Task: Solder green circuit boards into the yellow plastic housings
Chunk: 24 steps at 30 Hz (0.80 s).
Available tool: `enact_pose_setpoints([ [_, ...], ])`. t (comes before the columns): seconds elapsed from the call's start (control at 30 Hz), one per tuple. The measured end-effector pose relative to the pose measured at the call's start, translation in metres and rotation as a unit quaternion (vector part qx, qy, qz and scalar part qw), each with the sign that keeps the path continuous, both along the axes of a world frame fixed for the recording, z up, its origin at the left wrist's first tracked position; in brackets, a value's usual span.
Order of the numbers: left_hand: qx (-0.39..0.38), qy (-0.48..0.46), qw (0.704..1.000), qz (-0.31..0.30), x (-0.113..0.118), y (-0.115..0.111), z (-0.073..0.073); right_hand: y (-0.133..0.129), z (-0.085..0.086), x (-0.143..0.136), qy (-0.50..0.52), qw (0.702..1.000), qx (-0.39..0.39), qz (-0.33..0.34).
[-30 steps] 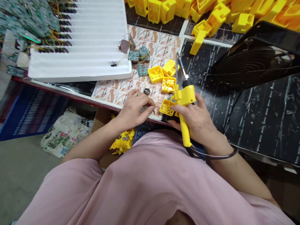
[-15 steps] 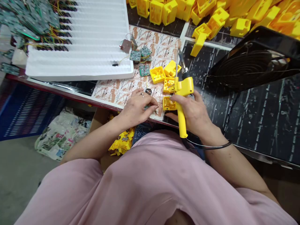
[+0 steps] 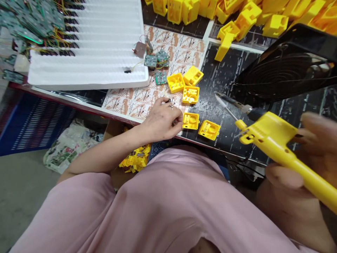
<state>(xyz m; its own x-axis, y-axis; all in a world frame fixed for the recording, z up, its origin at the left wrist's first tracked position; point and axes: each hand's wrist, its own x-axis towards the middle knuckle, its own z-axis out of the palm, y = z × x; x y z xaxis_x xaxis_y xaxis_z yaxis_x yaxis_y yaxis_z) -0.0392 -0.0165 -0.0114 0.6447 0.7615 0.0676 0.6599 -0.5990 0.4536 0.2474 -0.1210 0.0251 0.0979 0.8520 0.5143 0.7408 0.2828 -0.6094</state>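
In my right hand is a yellow soldering gun, raised close to the camera on the right. Its metal tip points left over the black table surface, and the fingers are partly blurred. My left hand rests at the table's front edge, thumb and fingers pinched together; what lies between them is hidden. Right beside those fingertips is an open yellow plastic housing. A second housing lies to its right, and several more, including one housing, lie behind. Small green circuit boards with thin wires lie beyond my left hand.
A white ribbed foam tray stands at the left, with heaped circuit boards by it. Many yellow housings are piled at the back. A black fan stands at the right. Below the table is a blue crate.
My right hand has swung the soldering gun right and up, away from the housings. The rightmost housing now shows in full. My left hand has shifted slightly right, still pinched.
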Motion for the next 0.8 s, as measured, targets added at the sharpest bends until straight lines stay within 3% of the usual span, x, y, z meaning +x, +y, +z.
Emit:
enact_pose_setpoints([
  [0.03,0.001,0.010,1.000,-0.002,0.001,0.000,0.001,-0.003,-0.001,0.001,0.011,0.999,0.014,-0.034],
  [0.07,0.000,0.018,1.000,-0.003,0.002,0.000,0.002,-0.004,-0.003,0.001,0.031,0.999,0.012,-0.012],
  [0.23,-0.005,0.043,0.999,-0.007,0.004,0.001,0.006,0.009,-0.018,0.001,0.050,0.988,-0.004,0.149],
  [0.37,-0.012,0.054,0.998,-0.005,0.005,0.001,0.008,0.021,-0.023,0.001,0.033,0.965,0.042,0.258],
  [0.67,-0.034,0.065,0.997,-0.002,0.007,0.002,0.009,0.044,-0.011,-0.008,-0.030,0.939,0.056,0.339],
  [0.8,-0.042,0.065,0.997,0.001,0.007,0.003,0.010,0.043,-0.010,0.000,-0.042,0.936,0.013,0.350],
])
